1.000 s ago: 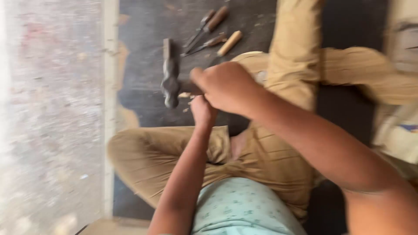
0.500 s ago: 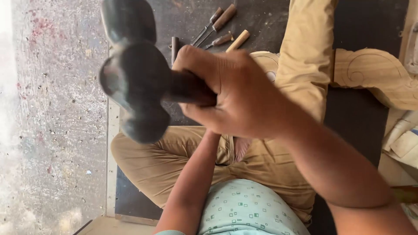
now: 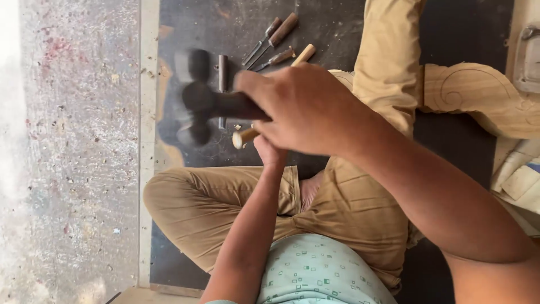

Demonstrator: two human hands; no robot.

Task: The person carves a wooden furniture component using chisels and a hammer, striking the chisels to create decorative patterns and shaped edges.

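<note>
Mallet [image 3: 197, 107]: blurring above the dark mat's [image 3: 185, 236] left edge, now lower and smaller in view than half a second ago.
Right hand [image 3: 304, 110]: gripping the mallet's handle, fingers wrapped tight.
Chisel [image 3: 243, 138]: its wooden butt is showing just under the mallet.
Left hand [image 3: 270, 152]: mostly hiding beneath the right, closing around the chisel.
Spare chisels [image 3: 275, 42]: lying near the mat's top edge, unmoved.

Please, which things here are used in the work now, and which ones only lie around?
In use:
- dark hammer, blurred, gripped by the right hand
- wooden-handled chisel, held in the left hand

Lying about:
- spare chisels on the dark mat
- dark metal tool beside the hammer
- carved wood piece under the leg; no hand on it
</note>
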